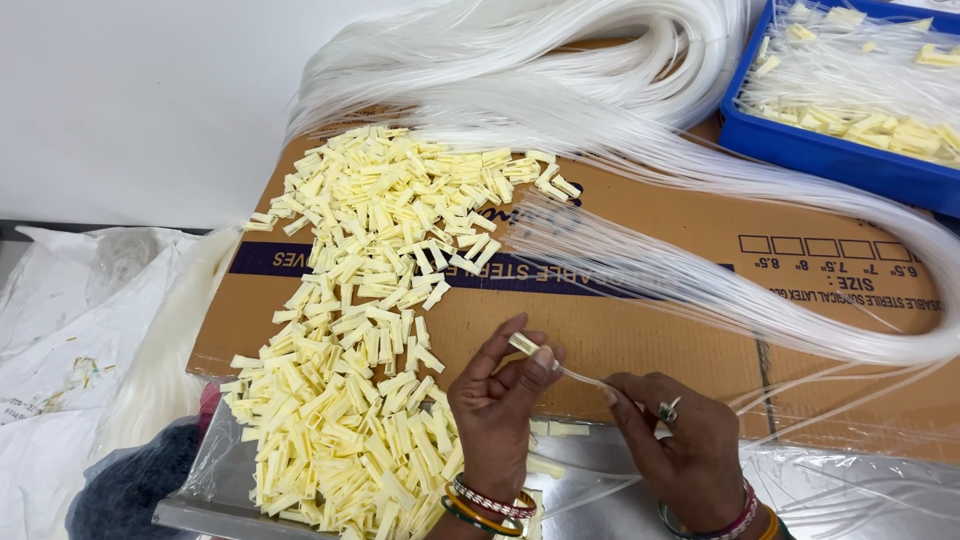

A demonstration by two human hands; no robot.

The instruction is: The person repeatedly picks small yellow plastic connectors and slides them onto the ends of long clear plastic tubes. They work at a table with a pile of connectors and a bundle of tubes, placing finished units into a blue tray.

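My left hand (497,405) pinches one small pale yellow plastic cap (524,345) between thumb and fingertips. My right hand (678,448) grips a thin clear tube (580,374) whose end meets that cap. A large pile of the same yellow caps (370,300) spreads over a flattened brown cardboard box (650,330) just left of my hands. A thick bundle of clear tubes (700,260) fans across the cardboard from the upper right, its loose ends near the pile.
A blue bin (830,150) at the top right holds tubes with yellow caps fitted. Looped tubing (520,60) lies at the back. White plastic sheeting (70,350) and dark cloth (130,480) sit at the left, and clear plastic film (860,490) at the lower right.
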